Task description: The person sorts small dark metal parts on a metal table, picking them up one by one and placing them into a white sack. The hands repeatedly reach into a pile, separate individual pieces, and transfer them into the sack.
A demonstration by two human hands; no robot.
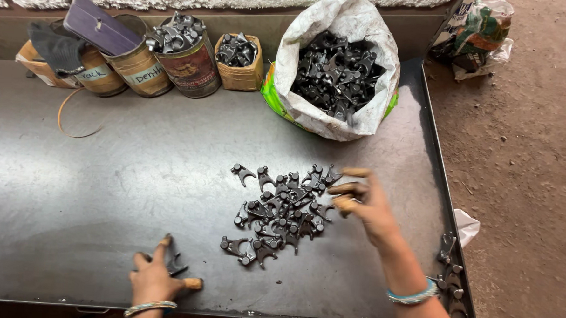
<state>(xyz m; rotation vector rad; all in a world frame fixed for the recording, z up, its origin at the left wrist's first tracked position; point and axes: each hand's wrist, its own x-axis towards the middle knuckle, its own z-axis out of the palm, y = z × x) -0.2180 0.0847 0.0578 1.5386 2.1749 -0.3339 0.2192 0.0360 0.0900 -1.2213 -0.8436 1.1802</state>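
Counter [103,189]: dark sheet metal, smooth with a dull sheen and a raised lip along the right and lower edges; fills most of the frame.
Loose pile [279,211]: small black forged metal parts, forked with round bosses, scattered at centre; matte, rough-looking.
Right hand [365,204]: centre right, hovering at the pile's right edge, fingers curled and part open; blurred, so I cannot tell whether it grips a part.
Left hand [157,275]: lower left, pressed on the counter, fingers loosely closed around one dark part [176,262] that pokes out past them; well apart from the pile.
Bangles: pale band [150,308] on the left wrist, blue-white band [414,294] on the right.
Sack [357,67]: white woven plastic, green below, rolled open at upper centre right, full of the same black parts.
Tin can [188,62]: rusty, upper centre left, heaped with parts; its lower label is worn.
Woven cup [239,65]: tan, just right of the can, also holding parts.
Cardboard tubs [137,70]: upper left, under a purple flat case [101,27] and dark cloth; contents hidden.
Right rim parts [451,274]: a few pieces along the lip, partly cut off by the forearm.
Floor [530,176]: bare brown dirt at right.
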